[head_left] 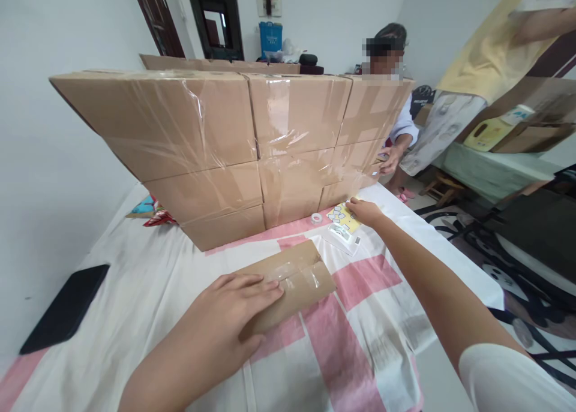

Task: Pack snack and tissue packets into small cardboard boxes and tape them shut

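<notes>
My left hand (pixel 238 304) lies flat with fingers stretched out on a folded brown cardboard piece (pixel 310 277), which has clear tape across its top. Farther off to the right, my right hand (pixel 363 211) has its fingers closed on the edge of a yellow patterned sheet (pixel 339 217). Just in front of that sheet is a white packet (pixel 342 238) with a small picture and a barcode. A small roll of tape (pixel 316 218) rests to the left of the sheet, near the foot of the stacked boxes.
Taped cardboard boxes (pixel 297 124) form a wall across the table's far side. At left are a dark flat tablet-like object (pixel 65 309) and colourful packaging (pixel 155 211). Behind the boxes at right, another person's hand (pixel 393 157) touches the stack; someone in yellow (pixel 490 46) stands beyond.
</notes>
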Available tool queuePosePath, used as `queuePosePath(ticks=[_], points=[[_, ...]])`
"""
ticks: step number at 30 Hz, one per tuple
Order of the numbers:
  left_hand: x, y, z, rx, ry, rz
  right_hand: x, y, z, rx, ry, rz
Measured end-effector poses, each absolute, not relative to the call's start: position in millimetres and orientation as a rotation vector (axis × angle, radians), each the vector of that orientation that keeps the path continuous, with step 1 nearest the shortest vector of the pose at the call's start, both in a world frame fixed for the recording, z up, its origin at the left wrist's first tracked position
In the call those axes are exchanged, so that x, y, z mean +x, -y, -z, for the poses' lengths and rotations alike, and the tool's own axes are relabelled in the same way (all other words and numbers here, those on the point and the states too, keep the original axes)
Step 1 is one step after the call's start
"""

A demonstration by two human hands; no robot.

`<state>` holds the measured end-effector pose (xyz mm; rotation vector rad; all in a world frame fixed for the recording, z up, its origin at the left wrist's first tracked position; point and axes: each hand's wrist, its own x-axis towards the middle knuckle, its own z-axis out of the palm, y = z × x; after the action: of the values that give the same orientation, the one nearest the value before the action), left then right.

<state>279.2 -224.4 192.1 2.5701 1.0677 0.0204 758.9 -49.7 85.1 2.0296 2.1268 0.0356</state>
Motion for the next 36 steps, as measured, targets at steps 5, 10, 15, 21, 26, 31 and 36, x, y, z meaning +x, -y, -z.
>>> queuePosePath(ticks=[5,10,15,21,26,31,36], points=[[283,221,-193,2.585,-1.122,-0.096,763,62,-89,2.289,-2.05,-0.04],[299,212,-186,2.622,-1.209,-0.107,760,78,-87,2.473,-2.133,0.07],[312,208,-176,2.587,-1.266,-0.059,744,98,-91,2.641,-2.399,0.344],[309,208,-162,2.711,-1.197,0.008,695,172,-96,2.308,-2.85,1.789],[294,206,-158,2.784,-1.073,0.019,650,216,-79,1.258,-2.564,2.805],[292,204,-158,2.816,-1.035,0.051,630,212,-58,1.132,-2.45,2.815],[296,203,-155,2.847,-1.008,0.046,623,209,-53,1.083,-2.437,2.889]])
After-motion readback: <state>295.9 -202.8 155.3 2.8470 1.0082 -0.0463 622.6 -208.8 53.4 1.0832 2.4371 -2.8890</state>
